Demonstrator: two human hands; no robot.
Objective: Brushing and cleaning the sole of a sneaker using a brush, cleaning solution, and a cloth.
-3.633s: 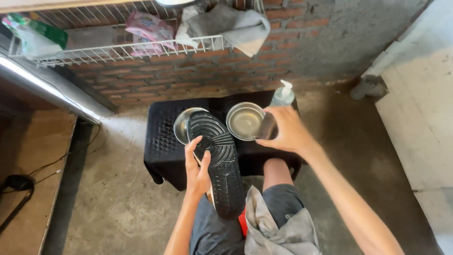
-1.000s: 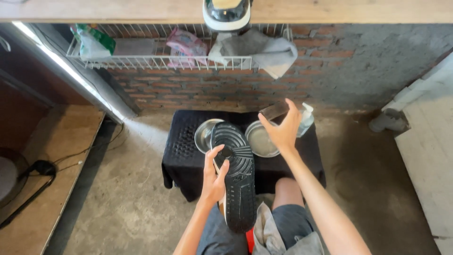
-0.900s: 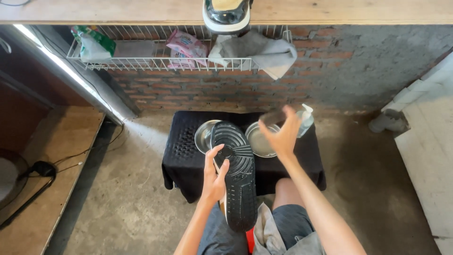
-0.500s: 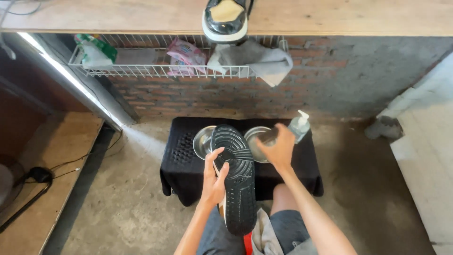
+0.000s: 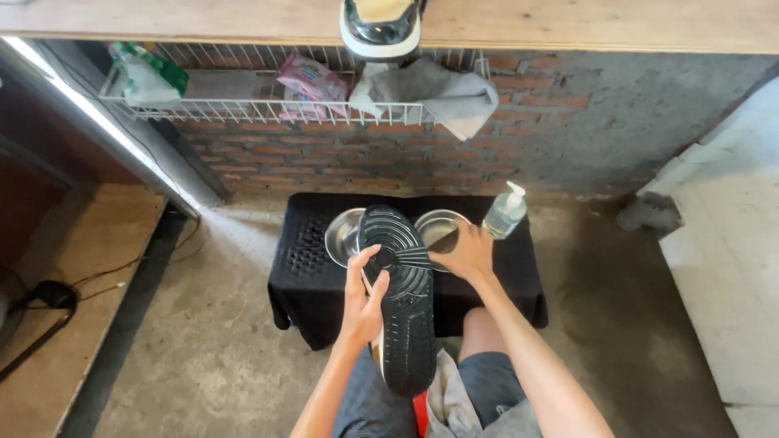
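Over the person's lap, the left hand (image 5: 363, 296) grasps a shoe (image 5: 399, 296) along its left edge, sole upward and toe pointing away from the person. The fingers (image 5: 375, 261) of that hand are curled onto the black treaded sole near its forefoot, and the heel end hangs above the grey shorts (image 5: 487, 389).

The right hand (image 5: 464, 253) reaches forward over the right-hand steel bowl (image 5: 432, 227). Its fingers are bent downward at the bowl's near rim, and whether they grip anything cannot be told from this view. A second steel bowl (image 5: 342, 237) sits just left of the shoe's toe, partly covered by it. Both bowls stand on a low black bench (image 5: 308, 268) set against the brick wall (image 5: 568, 138). A clear pump bottle (image 5: 505, 212) stands on the bench, just right of the right hand.

A grey cloth (image 5: 445, 397) lies on the lap beside the shoe's heel. Above the bench, a white wire basket (image 5: 243, 109) hangs under a wooden shelf (image 5: 568, 24); it holds a green-and-white packet (image 5: 146, 75), a pink packet (image 5: 307, 81) and a grey rag (image 5: 442, 93) draped over its front. Another shoe (image 5: 381, 24) rests on the shelf edge. A black cable (image 5: 49, 308) lies on the floor at left.
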